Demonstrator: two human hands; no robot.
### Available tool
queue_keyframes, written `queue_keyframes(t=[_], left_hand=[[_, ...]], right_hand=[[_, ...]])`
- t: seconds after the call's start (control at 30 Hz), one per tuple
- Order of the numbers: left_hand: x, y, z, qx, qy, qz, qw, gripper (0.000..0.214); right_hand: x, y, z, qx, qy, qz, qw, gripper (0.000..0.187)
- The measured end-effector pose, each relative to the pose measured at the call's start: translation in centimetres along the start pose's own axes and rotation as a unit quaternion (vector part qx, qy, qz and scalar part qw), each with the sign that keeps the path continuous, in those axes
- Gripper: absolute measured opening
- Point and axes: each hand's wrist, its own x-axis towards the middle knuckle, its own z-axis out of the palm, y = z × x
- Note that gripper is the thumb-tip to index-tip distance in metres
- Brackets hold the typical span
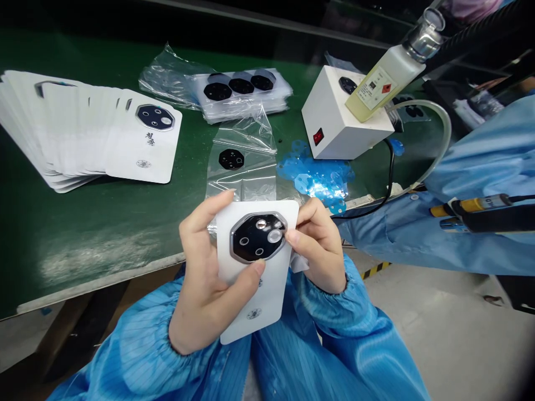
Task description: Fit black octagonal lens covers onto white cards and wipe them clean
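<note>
A white phone back cover [238, 301] is held upright and slightly tilted above my lap. Its top carries a black octagonal camera lens plate [249, 244] in a silver frame, with several round openings. My left hand [213, 284] grips the cover from the left, its thumb lying just below the lens plate and its fingers at the edge. At the right edge, my right hand [320, 245] is closed, its thumb tip against the cover beside the lens plate. Under that hand shows a soft white scrap [299, 262], perhaps a wipe; its upper part is hidden.
White back covers [96, 133] lie fanned at left on the green table [125, 223]. Behind are trays of black lens plates [242, 94] and a clear bag [240, 178]. Blue film discs [320, 178], a white box [343, 122] and a bottle [376, 86] stand right, near another person's sleeve [480, 161].
</note>
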Motion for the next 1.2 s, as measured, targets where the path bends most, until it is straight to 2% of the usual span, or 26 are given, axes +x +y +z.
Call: queue_keyframes(t=[0.17, 0.33, 0.47, 0.9, 1.2], left_hand=[[-0.03, -0.01, -0.07, 0.025, -0.013, 0.030, 0.999, 0.075], [-0.16, -0.08, -0.11, 0.051, -0.019, 0.054, 0.997, 0.076], [-0.27, -0.20, -0.29, 0.074, -0.013, 0.060, 0.995, 0.076], [-0.20, -0.58, -0.20, 0.074, -0.019, 0.052, 0.996, 0.076], [-0.42, -0.75, -0.62, 0.046, -0.024, 0.016, 0.999, 0.075]], right_hand=[[-0.01, 0.09, -0.09, -0.013, 0.014, 0.008, 1.000, 0.013], [0.12, -0.10, -0.31, -0.088, 0.016, -0.012, 0.996, 0.014], [0.19, -0.35, -0.54, -0.126, 0.006, -0.004, 0.992, 0.016], [0.33, -0.90, -0.66, -0.130, 0.005, 0.002, 0.992, 0.019], [0.62, -0.65, -0.78, -0.083, -0.005, 0.041, 0.996, 0.024]])
